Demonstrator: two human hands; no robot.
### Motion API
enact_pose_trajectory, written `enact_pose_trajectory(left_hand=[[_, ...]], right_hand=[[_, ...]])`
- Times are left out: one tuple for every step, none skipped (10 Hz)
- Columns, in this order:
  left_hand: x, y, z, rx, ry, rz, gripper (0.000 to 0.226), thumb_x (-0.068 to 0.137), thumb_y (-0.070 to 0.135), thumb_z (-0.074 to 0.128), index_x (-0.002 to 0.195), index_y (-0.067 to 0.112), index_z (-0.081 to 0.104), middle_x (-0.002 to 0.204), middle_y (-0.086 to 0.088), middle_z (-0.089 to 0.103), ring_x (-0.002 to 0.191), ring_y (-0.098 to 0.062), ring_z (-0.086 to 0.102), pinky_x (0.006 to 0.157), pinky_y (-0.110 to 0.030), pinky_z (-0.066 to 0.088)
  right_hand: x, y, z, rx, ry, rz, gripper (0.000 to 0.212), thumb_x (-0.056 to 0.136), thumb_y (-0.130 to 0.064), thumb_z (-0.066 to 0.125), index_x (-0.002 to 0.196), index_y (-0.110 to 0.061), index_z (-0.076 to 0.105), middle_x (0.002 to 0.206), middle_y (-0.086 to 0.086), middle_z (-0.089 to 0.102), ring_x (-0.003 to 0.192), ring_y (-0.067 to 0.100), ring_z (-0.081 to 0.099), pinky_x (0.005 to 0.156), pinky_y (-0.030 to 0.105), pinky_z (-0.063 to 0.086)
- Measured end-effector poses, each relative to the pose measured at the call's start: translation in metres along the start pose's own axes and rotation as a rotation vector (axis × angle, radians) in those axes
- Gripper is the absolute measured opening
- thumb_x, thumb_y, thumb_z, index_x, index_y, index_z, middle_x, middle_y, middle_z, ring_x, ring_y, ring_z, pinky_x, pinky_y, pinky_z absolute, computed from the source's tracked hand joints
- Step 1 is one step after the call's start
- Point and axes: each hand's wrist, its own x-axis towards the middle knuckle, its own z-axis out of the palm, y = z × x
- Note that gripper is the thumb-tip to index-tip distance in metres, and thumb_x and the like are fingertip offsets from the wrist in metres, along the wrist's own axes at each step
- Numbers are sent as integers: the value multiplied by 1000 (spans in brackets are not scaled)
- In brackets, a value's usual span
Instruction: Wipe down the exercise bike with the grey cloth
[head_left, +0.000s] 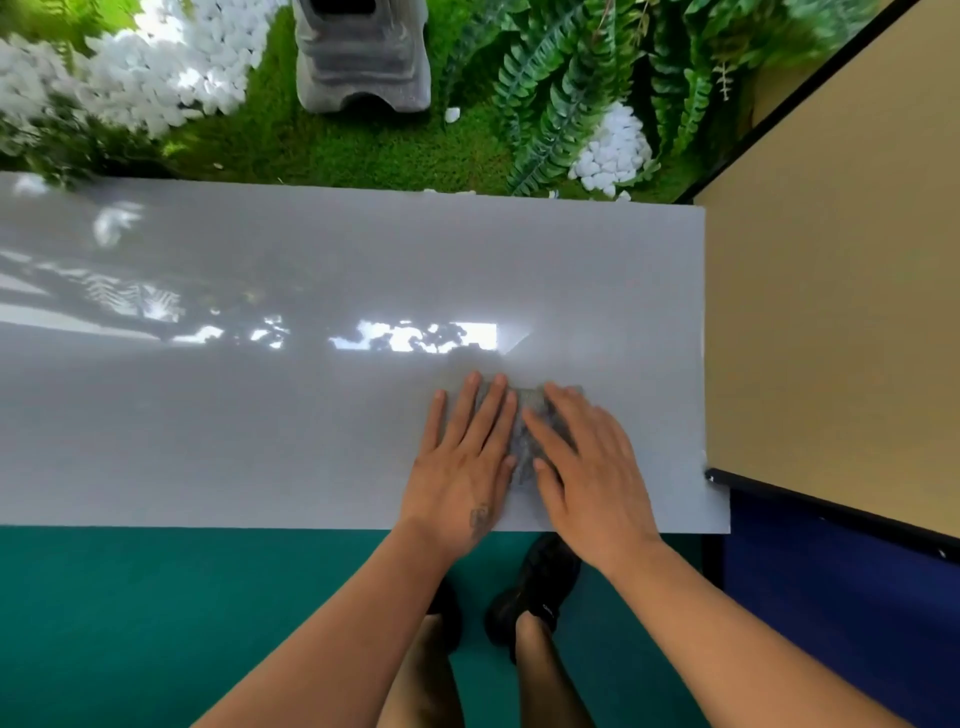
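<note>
Head view. Your left hand (464, 457) lies flat, fingers straight and slightly spread, pressing down on the grey cloth (525, 439). Your right hand (592, 467) lies the same way, fingers straight and angled toward the left hand, palm down on the same cloth. Neither hand curls round anything; both press with open palms. A small dark mark shows on the back of your left hand near the wrist.

The grey cloth is a small, nubbly, knit-textured piece, mostly covered by your 2 hands, with only a narrow strip showing between them and a little beyond the fingertips. Its full outline cannot be told. It lies on the white tabletop (260, 415), toward the right end and nearer the front edge.

The tabletop is a smooth, glossy, rectangular slab with sharp straight edges; it mirrors foliage and bright sky patches across its middle.

Beyond the far edge: mossy green ground cover, rounded white pebbles (615, 150), fern fronds (550, 93) and a rough grey stone ornament (363, 57) with stepped tiers. To the right stands a matte tan panel (831, 312) with a dark frame. Below, the floor is flat teal carpet (156, 623), and your 2 black shoes (540, 587) stand under the table edge.
</note>
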Motion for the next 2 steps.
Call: enact_pose_trajectory(left_hand=[[4,-6,-5,-2,-39,18,67,113,41,31,171,11,18,180,-9,8,167,-34,-1,130,-61,19],[8,-11,-29,-130,-24,-9,72,108,52,39,167,12,32,178,-9,18,167,-33,1,131,-61,16]], right_hand=[[-7,5,5,-136,-113,-17,65,103,-34,58,163,-24,37,176,4,15,162,23,13,128,55,21],[-1,-1,-11,-49,-111,16,62,103,-46,52,161,-25,40,174,2,20,162,22,16,129,53,15]])
